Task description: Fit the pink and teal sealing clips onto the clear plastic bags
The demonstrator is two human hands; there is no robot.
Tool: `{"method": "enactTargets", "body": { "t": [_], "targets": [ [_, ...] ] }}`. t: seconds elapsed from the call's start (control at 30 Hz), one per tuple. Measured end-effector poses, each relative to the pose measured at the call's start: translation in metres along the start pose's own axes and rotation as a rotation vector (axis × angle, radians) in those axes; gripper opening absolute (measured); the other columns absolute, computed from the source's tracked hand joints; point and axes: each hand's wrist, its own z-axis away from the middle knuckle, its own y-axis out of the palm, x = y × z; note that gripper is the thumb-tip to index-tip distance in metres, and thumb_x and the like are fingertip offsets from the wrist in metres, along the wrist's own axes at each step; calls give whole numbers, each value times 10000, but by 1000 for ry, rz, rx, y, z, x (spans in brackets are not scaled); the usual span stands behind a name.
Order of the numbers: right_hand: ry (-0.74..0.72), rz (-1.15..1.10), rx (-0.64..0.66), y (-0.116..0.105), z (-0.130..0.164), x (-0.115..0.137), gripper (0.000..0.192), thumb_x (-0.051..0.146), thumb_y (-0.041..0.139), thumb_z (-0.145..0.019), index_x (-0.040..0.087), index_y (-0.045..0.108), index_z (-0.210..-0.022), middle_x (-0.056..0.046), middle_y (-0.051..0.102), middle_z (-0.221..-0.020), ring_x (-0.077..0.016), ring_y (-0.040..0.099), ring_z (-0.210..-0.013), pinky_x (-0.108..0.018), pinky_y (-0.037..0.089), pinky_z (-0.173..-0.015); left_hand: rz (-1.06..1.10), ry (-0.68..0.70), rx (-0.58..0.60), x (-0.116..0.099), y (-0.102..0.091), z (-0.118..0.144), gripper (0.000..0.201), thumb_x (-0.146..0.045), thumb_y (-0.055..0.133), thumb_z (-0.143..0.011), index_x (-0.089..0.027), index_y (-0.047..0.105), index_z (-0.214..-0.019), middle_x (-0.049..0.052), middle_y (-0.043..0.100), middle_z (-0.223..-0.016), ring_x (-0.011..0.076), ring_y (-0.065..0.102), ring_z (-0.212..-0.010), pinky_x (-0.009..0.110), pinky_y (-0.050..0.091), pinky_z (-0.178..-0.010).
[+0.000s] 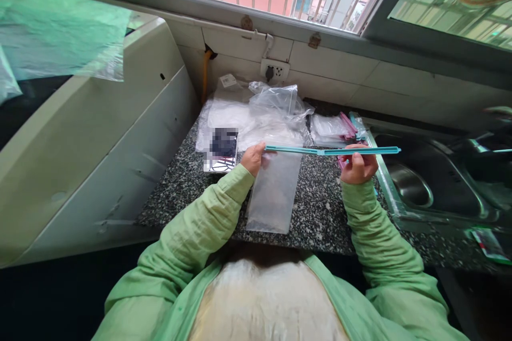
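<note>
My left hand [253,158] pinches the top left corner of a clear plastic bag [274,192] that hangs down over the speckled granite counter [320,208]. A long teal sealing clip [332,151] runs along the bag's top edge and sticks out to the right. My right hand [359,165] grips the clip near its middle, fingers closed around it. Both arms wear light green sleeves.
A heap of clear bags [264,114] lies at the back of the counter, with pink and teal clips [349,123] beside it. A small blurred card [222,150] lies at left. A steel sink [424,184] sits right, a white appliance [92,133] left, a wall socket [274,71] behind.
</note>
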Motion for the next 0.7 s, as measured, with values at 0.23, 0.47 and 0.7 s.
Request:
{"method": "enactTargets", "body": {
  "t": [0.23,0.47,0.7],
  "targets": [
    [185,-92,-34,2,1,-5,167,340,470,-659,181,515,-689,28,513,-575,-70,439,-384,-197,311,-324,38,-30,-31,-2,1,-1,450,-477,418,-784,-85,606,-664,4,556,-426,52,368,-286,191,301,-315],
    [338,-214,-67,4,3,-7,175,333,480,-626,176,537,-679,33,521,-517,-82,459,-384,-192,326,-323,29,-37,-38,-2,1,-1,422,-425,401,-805,-94,604,-637,-15,506,-375,58,367,-282,191,300,-316],
    [405,-265,-71,5,3,-6,198,328,490,-593,166,550,-691,29,522,-486,-94,467,-382,-204,336,-324,10,-25,-19,5,-1,-4,438,-452,397,-801,-94,618,-679,-14,497,-363,66,368,-286,194,300,-320]
  ]
}}
